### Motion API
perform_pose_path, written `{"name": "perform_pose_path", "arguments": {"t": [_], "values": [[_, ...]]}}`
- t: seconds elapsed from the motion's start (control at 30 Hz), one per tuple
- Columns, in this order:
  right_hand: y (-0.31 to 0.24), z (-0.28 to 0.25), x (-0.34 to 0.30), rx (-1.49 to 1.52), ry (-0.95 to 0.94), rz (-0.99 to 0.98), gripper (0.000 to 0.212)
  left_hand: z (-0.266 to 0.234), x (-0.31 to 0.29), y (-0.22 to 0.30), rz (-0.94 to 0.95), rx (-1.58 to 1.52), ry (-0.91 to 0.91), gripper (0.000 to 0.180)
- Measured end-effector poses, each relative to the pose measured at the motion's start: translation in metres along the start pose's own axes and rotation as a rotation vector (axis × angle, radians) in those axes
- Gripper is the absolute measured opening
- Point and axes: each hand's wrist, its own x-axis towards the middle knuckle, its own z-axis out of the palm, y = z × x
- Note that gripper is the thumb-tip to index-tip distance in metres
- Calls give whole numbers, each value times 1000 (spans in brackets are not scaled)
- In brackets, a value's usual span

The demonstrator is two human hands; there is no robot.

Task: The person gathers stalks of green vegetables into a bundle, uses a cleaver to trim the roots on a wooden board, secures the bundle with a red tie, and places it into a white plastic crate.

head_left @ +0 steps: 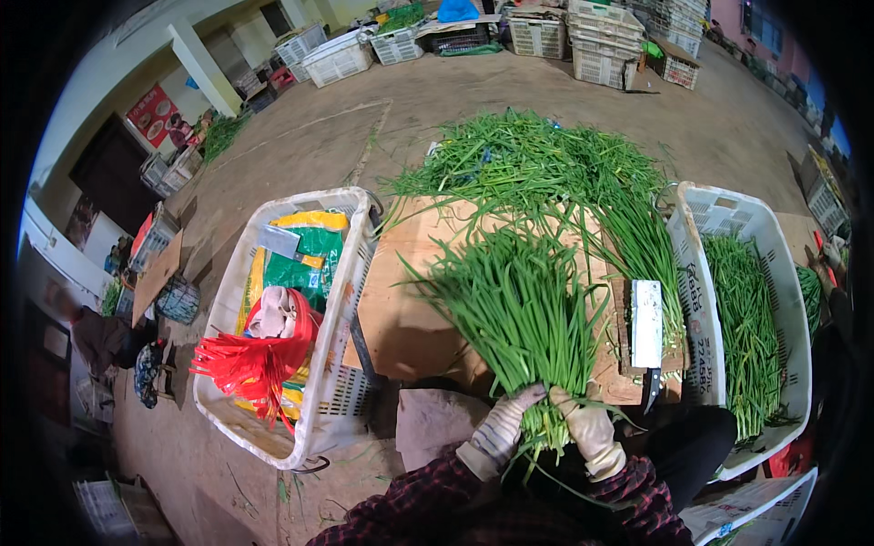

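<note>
A thick bunch of garlic chives (pixel 519 309) fans out over the wooden board (pixel 410 318), its pale stem ends toward me. My left hand (pixel 506 424), in a striped work glove, is closed round the stems from the left. From the right, my gloved right hand (pixel 587 428) grips the same stems, close to the left one. Beside the bunch, on the right of the board, a cleaver (pixel 647 323) with a black handle lies on a dark wooden block (pixel 625 318). More loose chives (pixel 546 164) are heaped at the board's far side and along its right edge.
At my left, a white crate (pixel 350 300) contains red ties (pixel 250 364), a red tub and green-yellow bags (pixel 314 259). Another white crate (pixel 801 364) with chives stands at my right. Stacked crates (pixel 605 45) line the far side; a person (pixel 105 337) sits at far left.
</note>
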Motion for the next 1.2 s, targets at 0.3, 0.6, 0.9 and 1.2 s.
{"name": "perform_pose_path", "arguments": {"t": [0.3, 0.6, 0.9, 1.2], "values": [[-21, -10, 18, 212, -514, 435, 46, -23, 12, -22, -185, -133, 53, 41], [-16, -13, 16, 473, -543, 440, 56, -24, -2, -4, -207, -78, 40, 43], [1, -47, 64, 1156, -267, 605, 84, 9, -62, 14, -262, -10, -44, 58], [4, -1, 52, 805, -319, 682, 78, -3, -65, -14, -263, 191, -9, 64]]}}
